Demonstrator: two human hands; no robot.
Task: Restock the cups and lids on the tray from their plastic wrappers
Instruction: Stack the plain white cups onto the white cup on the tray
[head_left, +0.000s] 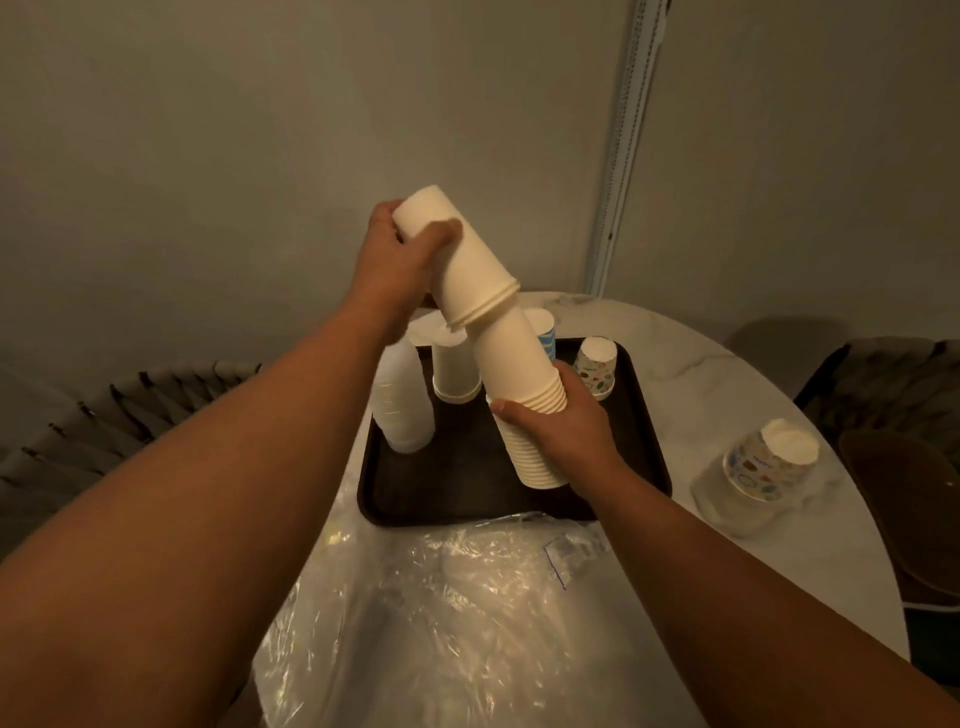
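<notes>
My left hand (400, 249) grips the top cups (462, 260), my right hand (561, 421) grips the stack (524, 395) on the tray (644, 457); next, press them together straight.

Dim grey wall (260, 130), marble table (753, 395)

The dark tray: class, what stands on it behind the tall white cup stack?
On the tray, a short white cup stack and a patterned cup; the tall stack mostly covers a blue-striped cup.
</notes>
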